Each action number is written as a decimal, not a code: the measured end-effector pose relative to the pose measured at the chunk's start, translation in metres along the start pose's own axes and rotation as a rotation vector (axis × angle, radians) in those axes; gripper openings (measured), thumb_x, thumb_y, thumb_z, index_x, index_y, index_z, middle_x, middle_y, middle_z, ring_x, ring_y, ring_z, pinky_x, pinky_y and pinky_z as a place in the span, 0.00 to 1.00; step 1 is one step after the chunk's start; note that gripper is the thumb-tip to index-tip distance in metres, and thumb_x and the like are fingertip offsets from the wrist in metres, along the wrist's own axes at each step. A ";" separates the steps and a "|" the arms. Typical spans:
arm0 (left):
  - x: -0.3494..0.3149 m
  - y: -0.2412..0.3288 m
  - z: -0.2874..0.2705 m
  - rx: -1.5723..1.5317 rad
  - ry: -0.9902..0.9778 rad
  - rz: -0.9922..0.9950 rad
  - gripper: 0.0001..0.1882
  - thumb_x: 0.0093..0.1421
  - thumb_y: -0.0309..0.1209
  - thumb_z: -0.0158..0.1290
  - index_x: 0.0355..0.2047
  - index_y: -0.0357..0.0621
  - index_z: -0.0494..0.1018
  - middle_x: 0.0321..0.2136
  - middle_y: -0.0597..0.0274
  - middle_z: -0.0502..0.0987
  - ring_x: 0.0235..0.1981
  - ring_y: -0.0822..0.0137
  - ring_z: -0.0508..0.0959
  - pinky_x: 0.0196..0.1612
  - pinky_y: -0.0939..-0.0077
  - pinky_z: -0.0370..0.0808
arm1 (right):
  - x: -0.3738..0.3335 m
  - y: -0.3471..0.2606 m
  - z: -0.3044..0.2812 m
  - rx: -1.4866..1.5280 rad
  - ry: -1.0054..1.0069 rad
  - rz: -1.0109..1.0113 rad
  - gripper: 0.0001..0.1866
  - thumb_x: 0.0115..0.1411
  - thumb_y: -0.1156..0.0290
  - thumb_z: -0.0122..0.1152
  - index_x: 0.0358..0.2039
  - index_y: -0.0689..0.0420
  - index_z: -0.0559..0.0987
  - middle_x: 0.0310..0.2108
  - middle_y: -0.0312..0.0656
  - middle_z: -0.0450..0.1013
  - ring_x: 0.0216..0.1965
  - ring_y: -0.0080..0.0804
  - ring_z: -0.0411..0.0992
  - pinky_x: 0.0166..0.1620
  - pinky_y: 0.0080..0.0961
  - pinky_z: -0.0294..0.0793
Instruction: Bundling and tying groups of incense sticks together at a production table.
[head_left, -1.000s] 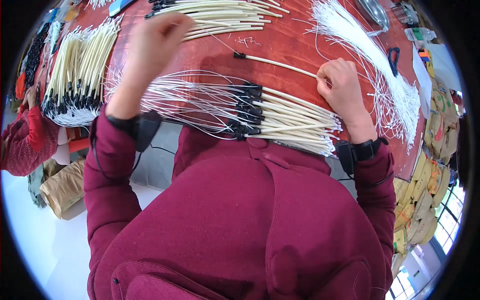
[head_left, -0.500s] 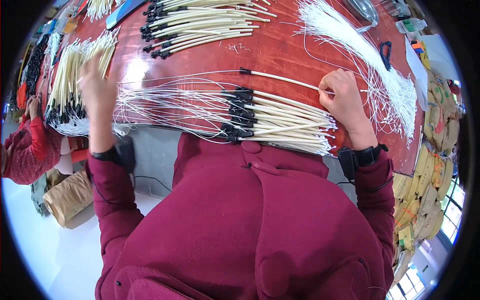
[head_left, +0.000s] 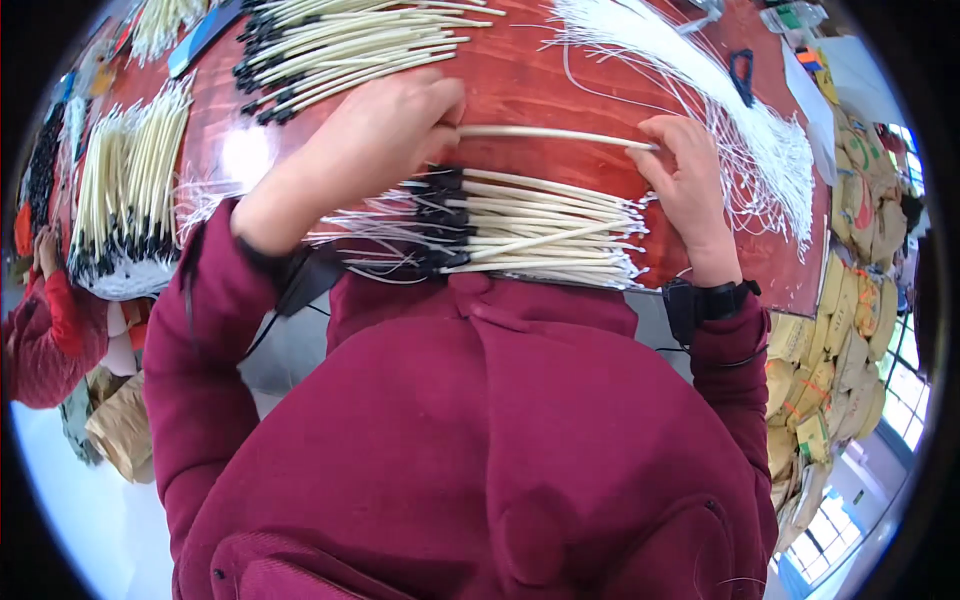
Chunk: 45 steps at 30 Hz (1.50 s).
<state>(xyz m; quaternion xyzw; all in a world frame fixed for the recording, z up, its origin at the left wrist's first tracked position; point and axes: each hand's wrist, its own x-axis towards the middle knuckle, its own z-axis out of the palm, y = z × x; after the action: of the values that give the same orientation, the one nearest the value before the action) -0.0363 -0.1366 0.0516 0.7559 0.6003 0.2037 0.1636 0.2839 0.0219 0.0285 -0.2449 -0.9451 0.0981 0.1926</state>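
A thin cream tube (head_left: 545, 132) spans the gap between my two hands above the red table (head_left: 590, 90). My left hand (head_left: 395, 120) is closed around its left end and hides the black piece there. At the other end, my right hand (head_left: 685, 165) pinches the tip between thumb and fingers. Just below lies a row of similar cream tubes (head_left: 560, 212) with black end pieces (head_left: 440, 215) on the left and white tips on the right. Thin white cords (head_left: 365, 232) trail leftward from the black pieces, partly behind my left forearm.
More cream tubes (head_left: 370, 45) lie at the back, with another bunch (head_left: 135, 170) at the left. A thick bundle of white cords (head_left: 700, 95) spreads at the right, beside a black loop (head_left: 741, 75). Another person's hand (head_left: 47, 252) shows at far left. Stacked sacks (head_left: 850, 340) stand right.
My left hand has swept right, from beside the left bunch to the held tube's left end, and closed there. My right hand still pinches the tube's tip. The view has shifted slightly.
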 end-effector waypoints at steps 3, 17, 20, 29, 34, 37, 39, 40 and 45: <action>-0.025 0.029 -0.009 -0.124 -0.060 -0.040 0.10 0.57 0.30 0.60 0.32 0.39 0.71 0.29 0.52 0.75 0.35 0.47 0.78 0.39 0.55 0.75 | -0.005 0.019 -0.008 0.032 0.073 0.149 0.15 0.60 0.68 0.67 0.47 0.58 0.80 0.45 0.42 0.78 0.48 0.41 0.74 0.55 0.34 0.67; 0.077 0.001 0.040 0.143 -0.021 0.152 0.08 0.60 0.31 0.57 0.34 0.39 0.76 0.40 0.51 0.75 0.39 0.50 0.81 0.40 0.58 0.79 | 0.013 0.011 0.038 -0.036 -0.047 0.000 0.24 0.63 0.63 0.62 0.56 0.63 0.76 0.60 0.44 0.71 0.56 0.43 0.67 0.60 0.37 0.64; 0.116 -0.003 0.068 0.172 0.038 0.271 0.07 0.61 0.29 0.54 0.35 0.38 0.75 0.40 0.50 0.75 0.40 0.51 0.81 0.39 0.58 0.80 | 0.007 0.006 0.033 -0.010 -0.095 0.004 0.24 0.64 0.63 0.60 0.56 0.64 0.76 0.61 0.44 0.70 0.57 0.43 0.66 0.60 0.37 0.63; 0.121 0.014 0.076 0.168 -0.124 0.138 0.07 0.63 0.28 0.51 0.39 0.38 0.74 0.39 0.47 0.77 0.36 0.48 0.83 0.37 0.56 0.80 | -0.012 0.010 0.026 0.034 -0.150 -0.024 0.27 0.69 0.55 0.52 0.58 0.63 0.75 0.63 0.44 0.69 0.60 0.44 0.65 0.64 0.38 0.60; 0.081 -0.004 0.065 0.049 0.099 0.052 0.07 0.63 0.29 0.54 0.37 0.38 0.76 0.31 0.49 0.80 0.29 0.51 0.82 0.32 0.58 0.78 | -0.017 0.011 0.028 0.036 -0.152 -0.048 0.29 0.71 0.51 0.48 0.60 0.62 0.74 0.64 0.43 0.68 0.62 0.44 0.64 0.65 0.38 0.58; 0.045 -0.019 0.043 -0.178 0.170 -0.096 0.08 0.62 0.30 0.56 0.35 0.38 0.78 0.28 0.49 0.80 0.27 0.53 0.81 0.31 0.61 0.77 | -0.020 0.011 0.028 0.039 -0.143 -0.055 0.30 0.71 0.49 0.47 0.60 0.62 0.74 0.65 0.43 0.68 0.62 0.44 0.63 0.66 0.38 0.58; 0.025 -0.024 0.037 -0.290 0.212 -0.180 0.08 0.61 0.31 0.57 0.35 0.37 0.79 0.27 0.49 0.80 0.26 0.54 0.80 0.30 0.63 0.76 | -0.021 0.012 0.028 0.036 -0.130 -0.046 0.31 0.72 0.48 0.46 0.61 0.62 0.73 0.65 0.44 0.67 0.63 0.44 0.63 0.66 0.38 0.57; 0.017 -0.026 0.036 -0.277 0.203 -0.259 0.08 0.61 0.31 0.57 0.35 0.37 0.79 0.26 0.49 0.80 0.25 0.54 0.80 0.30 0.64 0.75 | -0.022 0.012 0.029 0.043 -0.134 -0.055 0.31 0.72 0.48 0.46 0.61 0.62 0.73 0.65 0.44 0.67 0.63 0.44 0.63 0.66 0.38 0.57; -0.012 -0.036 0.022 -0.261 0.221 -0.491 0.10 0.58 0.33 0.60 0.31 0.37 0.79 0.24 0.49 0.80 0.28 0.50 0.80 0.33 0.61 0.76 | -0.023 0.015 0.030 -0.006 -0.136 -0.089 0.33 0.72 0.46 0.42 0.62 0.62 0.73 0.66 0.45 0.66 0.63 0.44 0.62 0.67 0.39 0.56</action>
<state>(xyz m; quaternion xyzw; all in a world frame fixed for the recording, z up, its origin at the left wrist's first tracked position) -0.0572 -0.1398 0.0134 0.5340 0.7481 0.3145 0.2373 0.2964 0.0202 -0.0103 -0.1960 -0.9663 0.1030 0.1316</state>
